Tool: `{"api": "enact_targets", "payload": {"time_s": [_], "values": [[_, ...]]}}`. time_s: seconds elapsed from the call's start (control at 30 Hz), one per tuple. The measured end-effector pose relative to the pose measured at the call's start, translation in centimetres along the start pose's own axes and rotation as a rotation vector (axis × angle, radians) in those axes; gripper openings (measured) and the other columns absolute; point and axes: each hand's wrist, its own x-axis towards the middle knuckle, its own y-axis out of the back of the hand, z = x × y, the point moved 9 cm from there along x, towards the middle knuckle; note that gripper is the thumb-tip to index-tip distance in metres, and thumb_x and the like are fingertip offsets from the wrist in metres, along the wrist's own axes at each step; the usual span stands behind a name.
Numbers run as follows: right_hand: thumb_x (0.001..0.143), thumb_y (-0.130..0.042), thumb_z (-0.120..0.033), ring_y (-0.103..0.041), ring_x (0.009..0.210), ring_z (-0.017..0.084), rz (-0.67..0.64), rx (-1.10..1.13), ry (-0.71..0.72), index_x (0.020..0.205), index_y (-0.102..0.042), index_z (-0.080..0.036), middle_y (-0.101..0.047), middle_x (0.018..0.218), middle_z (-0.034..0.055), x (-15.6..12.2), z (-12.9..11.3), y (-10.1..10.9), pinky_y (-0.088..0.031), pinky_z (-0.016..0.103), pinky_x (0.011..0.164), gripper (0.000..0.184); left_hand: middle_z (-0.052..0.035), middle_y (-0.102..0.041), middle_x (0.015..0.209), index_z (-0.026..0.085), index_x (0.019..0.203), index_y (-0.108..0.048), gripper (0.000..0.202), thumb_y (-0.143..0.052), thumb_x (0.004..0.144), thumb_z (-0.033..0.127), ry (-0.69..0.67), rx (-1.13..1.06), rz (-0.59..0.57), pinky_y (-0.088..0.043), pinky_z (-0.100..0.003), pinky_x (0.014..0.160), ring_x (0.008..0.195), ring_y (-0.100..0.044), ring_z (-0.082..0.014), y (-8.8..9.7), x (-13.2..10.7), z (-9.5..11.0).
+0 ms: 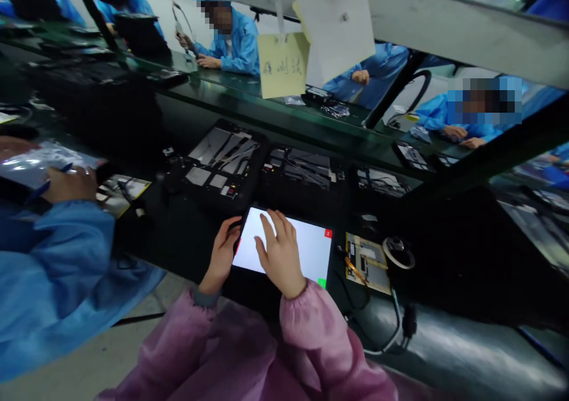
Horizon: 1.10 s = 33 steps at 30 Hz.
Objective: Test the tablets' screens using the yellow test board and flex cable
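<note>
A tablet (pixel 313 247) with a lit white screen lies at an angle in front of me. Small red and green squares show near the right corners of its screen, and a red strip shows at its left edge. My left hand (pixel 222 252) holds the tablet by that left edge, fingers curled at the dark rim. Over the screen is my right hand (pixel 282 255), fingers spread and stretched forward, the tips touching or just above the glass. Right of the tablet is a bare display panel (pixel 367 261) with yellow edges and an orange flex strip, beside a white ring-shaped item (pixel 399 252).
Opened tablet housings (pixel 217 178) with exposed inner parts line the back of the bench. At left a co-worker's hand (pixel 73 181) holds a blue pen. Cables (pixel 395 324) hang at the right front. A yellow note (pixel 284 66) dangles from the shelf; several people sit beyond.
</note>
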Motion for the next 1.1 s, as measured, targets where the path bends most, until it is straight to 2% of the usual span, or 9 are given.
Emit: {"api": "enact_targets", "payload": {"time_s": [0.1,0.2,0.37,0.5,0.63,0.73,0.83,0.97,1.1], "values": [[0.094,-0.047,-0.027,-0.047,0.115,0.029,0.058,-0.041,-0.112,0.12,-0.058,-0.011,-0.06,0.119,0.0152,3.5,1.3,-1.1,-0.038,0.046,0.097,0.032,-0.0009,-0.065,0.093,0.024,0.112,-0.058,0.036,-0.059,0.077,0.032,0.007,-0.027,-0.018,-0.045,-0.026,0.065,0.077,-0.059,-0.0158,-0.1,0.2,-0.2],[0.092,-0.053,-0.024,-0.051,0.102,0.027,0.011,-0.085,-0.132,0.096,-0.064,-0.015,-0.065,0.1,0.0109,6.1,1.9,-2.9,-0.037,0.046,0.093,0.015,-0.0006,-0.064,0.09,0.023,0.11,-0.06,0.034,-0.059,0.076,0.03,-0.008,-0.018,-0.009,-0.045,-0.026,0.067,0.077,-0.058,-0.0156,0.0,0.3,0.0],[0.091,-0.048,-0.011,-0.05,0.103,0.025,-0.078,-0.055,0.017,0.088,-0.061,-0.016,-0.063,0.097,0.0098,5.7,0.2,-2.8,-0.039,0.041,0.09,0.014,-0.0005,-0.064,0.087,0.022,0.109,-0.061,0.035,-0.061,0.077,0.036,0.027,-0.061,0.014,-0.043,-0.025,0.063,0.072,-0.057,-0.0147,0.0,0.0,0.1],[0.093,-0.045,-0.011,-0.054,0.099,0.022,-0.212,0.163,0.061,0.088,-0.057,-0.017,-0.062,0.098,0.0091,-0.2,0.0,0.2,-0.043,0.037,0.086,0.015,-0.0007,-0.063,0.086,0.023,0.114,-0.059,0.044,-0.057,0.081,0.052,0.108,-0.097,0.027,-0.043,-0.025,0.057,0.066,-0.056,-0.0149,0.1,-0.4,-0.3],[0.094,-0.045,-0.013,-0.058,0.095,0.018,-0.196,0.421,-0.194,0.089,-0.054,-0.02,-0.063,0.093,0.0055,-8.3,3.4,4.9,-0.046,0.031,0.082,0.012,-0.0008,-0.064,0.085,0.024,0.112,-0.061,0.045,-0.058,0.079,0.054,0.106,0.026,0.045,-0.045,-0.025,0.059,0.069,-0.058,-0.0154,0.3,-0.5,0.0],[0.094,-0.048,-0.017,-0.061,0.093,0.017,-0.06,0.559,-0.436,0.088,-0.055,-0.021,-0.063,0.09,0.0037,-13.9,6.9,8.4,-0.048,0.028,0.08,0.01,-0.001,-0.064,0.087,0.024,0.111,-0.061,0.047,-0.069,0.071,0.047,0.088,0.097,0.038,-0.046,-0.025,0.063,0.077,-0.06,-0.017,0.3,-0.3,0.3],[0.092,-0.052,-0.022,-0.06,0.087,0.017,0.198,0.639,-0.646,0.085,-0.056,-0.021,-0.061,0.084,0.0029,-18.2,10.2,12.3,-0.048,0.028,0.075,0.008,-0.0026,-0.064,0.094,0.024,0.117,-0.057,0.057,-0.074,0.066,0.042,0.114,0.101,0.015,-0.047,-0.026,0.064,0.081,-0.061,-0.0187,0.0,-0.3,0.1],[0.085,-0.062,-0.028,-0.057,0.082,0.018,0.533,0.768,-0.739,0.083,-0.057,-0.02,-0.054,0.077,0.0011,-20.5,12.4,16.5,-0.046,0.032,0.073,0.01,-0.0027,-0.063,0.096,0.025,0.115,-0.058,0.053,-0.072,0.067,0.043,0.112,0.124,0.041,-0.046,-0.027,0.068,0.086,-0.06,-0.0189,0.1,-0.5,0.4],[0.079,-0.068,-0.031,-0.054,0.072,0.017,0.628,0.809,-0.653,0.077,-0.059,-0.02,-0.05,0.067,-0.0006,-18.0,11.9,18.6,-0.047,0.034,0.07,0.014,-0.001,-0.062,0.088,0.024,0.111,-0.06,0.045,-0.067,0.072,0.046,0.101,0.084,0.048,-0.046,-0.028,0.071,0.083,-0.059,-0.0183,-0.1,-0.8,0.9]]}}
